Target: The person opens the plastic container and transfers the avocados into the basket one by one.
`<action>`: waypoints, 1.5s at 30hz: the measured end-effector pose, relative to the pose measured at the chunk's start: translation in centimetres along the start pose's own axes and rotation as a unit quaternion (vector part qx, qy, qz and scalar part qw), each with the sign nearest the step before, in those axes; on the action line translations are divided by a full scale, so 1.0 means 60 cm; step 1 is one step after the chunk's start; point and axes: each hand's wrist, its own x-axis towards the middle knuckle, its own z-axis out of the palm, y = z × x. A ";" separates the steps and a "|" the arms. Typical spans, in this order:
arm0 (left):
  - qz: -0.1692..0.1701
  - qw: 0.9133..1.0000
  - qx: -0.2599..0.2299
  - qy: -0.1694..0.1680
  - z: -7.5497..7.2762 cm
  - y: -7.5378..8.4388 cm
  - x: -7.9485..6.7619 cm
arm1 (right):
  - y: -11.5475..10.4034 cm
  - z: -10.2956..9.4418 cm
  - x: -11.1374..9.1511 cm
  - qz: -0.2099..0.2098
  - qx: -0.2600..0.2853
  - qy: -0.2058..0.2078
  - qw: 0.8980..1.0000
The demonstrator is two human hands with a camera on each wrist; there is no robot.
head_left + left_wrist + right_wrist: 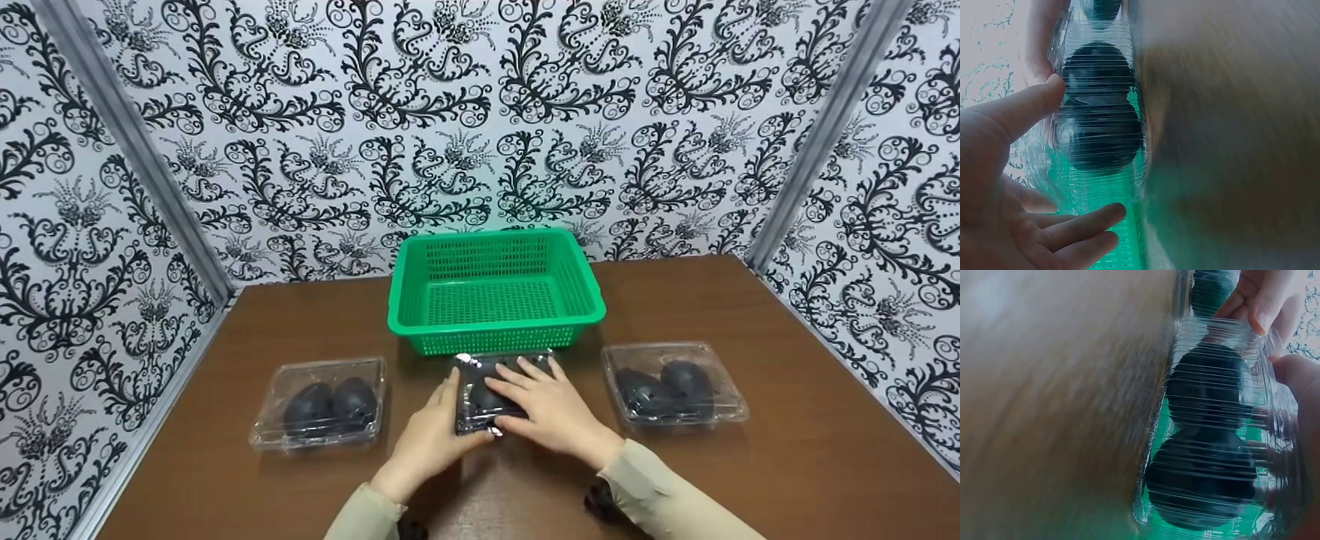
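In the head view a clear plastic clamshell box (480,420) lies on the table in front of the basket. Two dark, smooth, egg-shaped fruits show through its ribbed wall, one of them the lower dark fruit (1100,135) in the left wrist view. My right hand (551,409) rests flat over the lid with its fingers spread. Along the box's left side lie the straight fingers of my left hand (427,439), its thumb at the near left corner. In the right wrist view the right thumb (1294,374) is at the box's rim, while the other right fingers are mostly hidden behind the plastic.
A green slotted basket (495,330) stands just behind the box. Another clear box (270,405) with two dark fruits lies at the left, and a similar box (724,397) lies at the right. Patterned walls (465,150) enclose the brown table (810,450) at the back and sides.
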 end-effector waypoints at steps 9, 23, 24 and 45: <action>0.001 1.000 0.006 -0.002 0.003 0.000 0.005 | -0.001 0.003 0.000 0.001 -0.009 -0.016 1.000; 0.005 1.000 -0.009 0.018 0.010 0.001 0.010 | -0.004 -0.003 0.005 0.000 -0.014 -0.010 1.000; 0.005 1.000 -0.009 0.019 0.011 0.001 0.010 | -0.003 -0.003 0.005 0.000 -0.013 -0.009 1.000; 0.010 1.000 -0.020 0.003 0.005 -0.005 0.005 | -0.002 -0.003 0.004 -0.001 0.001 0.001 1.000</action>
